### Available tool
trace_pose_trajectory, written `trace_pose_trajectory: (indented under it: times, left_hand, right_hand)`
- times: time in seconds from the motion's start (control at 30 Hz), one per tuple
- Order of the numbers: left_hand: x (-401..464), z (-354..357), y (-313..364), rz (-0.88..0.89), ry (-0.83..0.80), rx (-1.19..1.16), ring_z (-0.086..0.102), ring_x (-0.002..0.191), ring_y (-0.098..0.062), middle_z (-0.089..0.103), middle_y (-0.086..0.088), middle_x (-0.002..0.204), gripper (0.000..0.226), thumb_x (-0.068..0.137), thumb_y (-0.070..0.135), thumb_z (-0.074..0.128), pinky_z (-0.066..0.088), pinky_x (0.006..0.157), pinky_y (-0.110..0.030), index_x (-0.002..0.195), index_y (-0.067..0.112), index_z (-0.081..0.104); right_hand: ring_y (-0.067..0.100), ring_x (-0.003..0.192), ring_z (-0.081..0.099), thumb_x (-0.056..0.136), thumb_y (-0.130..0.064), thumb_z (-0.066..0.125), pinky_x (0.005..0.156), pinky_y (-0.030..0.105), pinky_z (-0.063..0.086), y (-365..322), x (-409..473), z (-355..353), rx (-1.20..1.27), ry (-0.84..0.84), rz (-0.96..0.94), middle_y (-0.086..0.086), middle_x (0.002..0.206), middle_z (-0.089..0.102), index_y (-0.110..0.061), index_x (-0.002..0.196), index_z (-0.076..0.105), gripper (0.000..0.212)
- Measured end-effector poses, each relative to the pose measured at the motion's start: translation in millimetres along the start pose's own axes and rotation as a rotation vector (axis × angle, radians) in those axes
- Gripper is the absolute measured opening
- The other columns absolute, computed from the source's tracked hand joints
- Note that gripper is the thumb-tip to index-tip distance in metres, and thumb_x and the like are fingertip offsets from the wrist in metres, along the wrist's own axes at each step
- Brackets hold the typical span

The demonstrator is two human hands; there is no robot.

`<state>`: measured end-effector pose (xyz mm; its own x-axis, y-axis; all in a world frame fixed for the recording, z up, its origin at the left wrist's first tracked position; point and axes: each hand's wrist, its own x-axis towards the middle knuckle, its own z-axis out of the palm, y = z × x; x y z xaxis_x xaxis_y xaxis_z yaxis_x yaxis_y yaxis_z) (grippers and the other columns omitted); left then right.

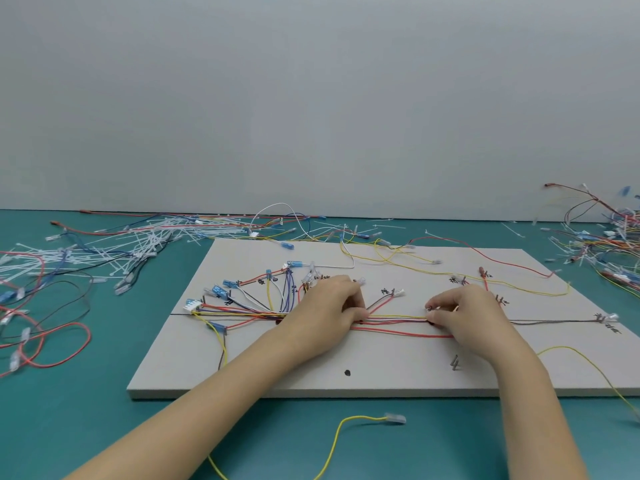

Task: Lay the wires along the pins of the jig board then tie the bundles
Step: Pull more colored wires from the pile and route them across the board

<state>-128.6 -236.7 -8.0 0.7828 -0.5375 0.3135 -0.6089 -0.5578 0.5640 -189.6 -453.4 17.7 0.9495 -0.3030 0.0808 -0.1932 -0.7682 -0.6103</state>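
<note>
Hands on jig board, mid-board. Left hand has fingers curled down onto wire bundle, gripping it at its left end. Right hand pinches the same bundle at its right end, fingertips closed on it. Bundle runs left-right between both hands. Cable ties piled far left on teal table. Loose yellow wire near edge.

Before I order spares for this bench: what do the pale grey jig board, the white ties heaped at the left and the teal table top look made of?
Pale grey jig board: likely matte fibreboard or foam board; flat, with a visible edge thickness. White ties: probably nylon, thin translucent strips. Teal table top: smooth, perhaps a rubber mat.
</note>
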Motion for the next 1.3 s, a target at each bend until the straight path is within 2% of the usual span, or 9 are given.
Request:
trace_pose_trajectory:
  times: [0.07,0.17,0.4,0.7,0.8,0.9,1.0,1.1,1.3]
  left_hand:
    - [-0.6,0.0,0.0,0.007,0.007,-0.006,0.050,0.090,-0.008,0.054,0.009,0.085,0.009,0.090,0.021,0.067,0.034,0.077,-0.022,0.082,0.020,0.062]
    - [0.2,1.2,0.4,0.010,0.010,0.052,0.048,0.085,-0.010,0.056,0.006,0.089,0.007,0.092,0.022,0.063,0.037,0.079,-0.026,0.085,0.019,0.063]
    - [-24.7,-15.4,-15.1,0.037,-0.003,0.109,0.046,0.083,-0.008,0.053,0.009,0.087,0.015,0.093,0.021,0.059,0.037,0.079,-0.024,0.081,0.027,0.052]
    - [-40.6,-46.3,-44.2,-0.076,0.059,0.141,0.050,0.081,-0.007,0.057,0.007,0.086,0.010,0.092,0.020,0.062,0.038,0.077,-0.026,0.082,0.022,0.059]
    - [-40.2,-49.1,-45.4,-0.094,0.072,0.158,0.048,0.079,-0.004,0.055,0.007,0.084,0.011,0.091,0.020,0.063,0.036,0.074,-0.024,0.081,0.022,0.059]
    - [-43.5,-45.1,-40.7,-0.039,0.099,0.226,0.046,0.084,-0.009,0.052,0.009,0.086,0.006,0.091,0.021,0.059,0.039,0.077,-0.024,0.086,0.024,0.059]
    - [-41.1,-39.7,-31.1,0.068,0.116,0.374,0.043,0.095,-0.015,0.053,0.008,0.095,0.011,0.094,0.026,0.056,0.038,0.085,-0.032,0.100,0.025,0.066]
    - [-30.9,-34.2,-17.1,0.119,0.055,0.413,0.042,0.101,-0.016,0.054,0.007,0.102,0.019,0.097,0.030,0.052,0.036,0.088,-0.033,0.108,0.028,0.068]
    - [-9.1,-13.2,7.9,0.183,-0.065,0.436,0.045,0.099,-0.021,0.058,0.001,0.099,0.026,0.100,0.029,0.045,0.039,0.086,-0.036,0.106,0.019,0.069]
  right_hand:
    - [0.006,0.048,0.055,0.085,-0.005,0.068,0.048,0.020,0.040,-0.3,0.7,0.0,0.043,-0.023,0.016,-0.002,0.057,0.062,-0.011,0.080,0.072,0.009]
    - [0.004,0.033,0.050,0.087,0.004,0.063,0.039,0.017,0.043,0.3,-0.3,0.0,0.152,-0.047,0.062,0.004,0.053,0.058,-0.002,0.083,0.069,0.009]
    - [0.010,0.041,0.060,0.087,0.004,0.062,0.045,0.018,0.049,-11.3,-5.9,12.3,0.189,-0.151,-0.013,-0.001,0.046,0.061,-0.008,0.075,0.066,0.017]
    - [0.003,0.039,0.053,0.087,-0.001,0.061,0.044,0.018,0.045,-46.9,2.1,47.9,0.165,-0.159,-0.144,0.002,0.058,0.060,-0.009,0.077,0.065,0.013]
    - [0.006,0.055,0.056,0.085,-0.009,0.068,0.058,0.021,0.048,-49.6,4.9,50.7,0.118,-0.119,-0.174,0.001,0.066,0.066,-0.013,0.083,0.070,0.005]
    - [0.000,0.066,0.056,0.085,-0.015,0.070,0.058,0.016,0.039,-47.6,4.6,46.4,0.096,-0.126,-0.177,-0.007,0.071,0.066,-0.021,0.092,0.072,0.010]
    - [-0.003,0.076,0.053,0.087,-0.022,0.065,0.065,0.024,0.037,-45.8,2.5,36.4,-0.012,-0.109,-0.156,-0.016,0.078,0.063,-0.036,0.094,0.066,0.016]
    - [0.005,0.084,0.050,0.088,-0.020,0.056,0.075,0.031,0.036,-45.4,0.2,27.9,-0.177,-0.054,-0.134,-0.022,0.083,0.056,-0.043,0.093,0.062,0.024]
    - [0.006,0.064,0.054,0.081,-0.006,0.053,0.056,0.023,0.040,-42.5,6.2,12.9,-0.046,-0.101,-0.145,-0.007,0.072,0.060,-0.023,0.086,0.073,0.027]
